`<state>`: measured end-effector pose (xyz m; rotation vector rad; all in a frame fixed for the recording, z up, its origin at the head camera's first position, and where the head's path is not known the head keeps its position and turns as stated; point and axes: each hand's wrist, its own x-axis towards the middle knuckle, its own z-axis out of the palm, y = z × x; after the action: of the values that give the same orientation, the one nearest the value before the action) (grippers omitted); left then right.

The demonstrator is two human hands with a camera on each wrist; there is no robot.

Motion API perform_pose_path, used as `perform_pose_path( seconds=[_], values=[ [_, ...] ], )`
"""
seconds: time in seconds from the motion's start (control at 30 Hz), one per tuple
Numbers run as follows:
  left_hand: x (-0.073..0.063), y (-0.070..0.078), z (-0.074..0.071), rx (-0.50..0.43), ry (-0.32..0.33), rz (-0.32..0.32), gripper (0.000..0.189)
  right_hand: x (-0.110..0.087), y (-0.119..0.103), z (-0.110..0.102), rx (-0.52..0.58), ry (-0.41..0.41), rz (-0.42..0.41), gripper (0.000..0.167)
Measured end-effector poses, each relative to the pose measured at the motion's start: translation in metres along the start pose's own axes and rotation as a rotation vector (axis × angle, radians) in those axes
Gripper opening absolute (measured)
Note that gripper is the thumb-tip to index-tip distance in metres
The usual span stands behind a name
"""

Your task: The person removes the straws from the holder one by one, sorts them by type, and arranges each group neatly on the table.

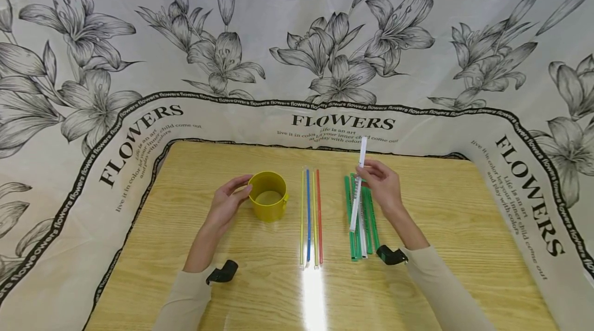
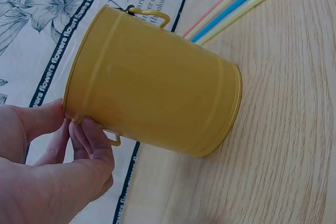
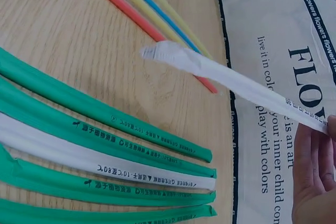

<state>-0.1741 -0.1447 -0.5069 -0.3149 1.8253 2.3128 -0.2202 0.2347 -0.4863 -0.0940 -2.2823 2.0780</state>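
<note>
A small yellow metal pail with little side handles stands upright on the wooden table. My left hand pinches its rim between thumb and fingers, as the left wrist view also tells. On the other side, my right hand pinches a white paper-wrapped straw, raised and slanting over a bundle. That bundle holds several green-wrapped straws and another white-wrapped straw lying among them. The pail's floor shows no straws from the head view.
Between the pail and the bundle lie a blue straw, a red straw and two yellow straws, side by side. A flower-printed cloth borders the table at the back and sides. Light glares near the front.
</note>
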Motion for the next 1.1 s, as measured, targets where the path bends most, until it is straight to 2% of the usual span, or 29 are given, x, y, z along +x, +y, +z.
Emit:
perform_pose_path(
  seconds=[0.8, 1.1],
  values=[
    [-0.001, 0.001, 0.001, -0.012, 0.007, 0.013, 0.038, -0.012, 0.036, -0.055, -0.153, 0.040, 0.078, 0.044],
    [-0.001, 0.001, 0.000, 0.013, 0.005, 0.012, 0.037, -0.019, 0.051, -0.065, -0.328, 0.048, 0.110, 0.051]
  ],
)
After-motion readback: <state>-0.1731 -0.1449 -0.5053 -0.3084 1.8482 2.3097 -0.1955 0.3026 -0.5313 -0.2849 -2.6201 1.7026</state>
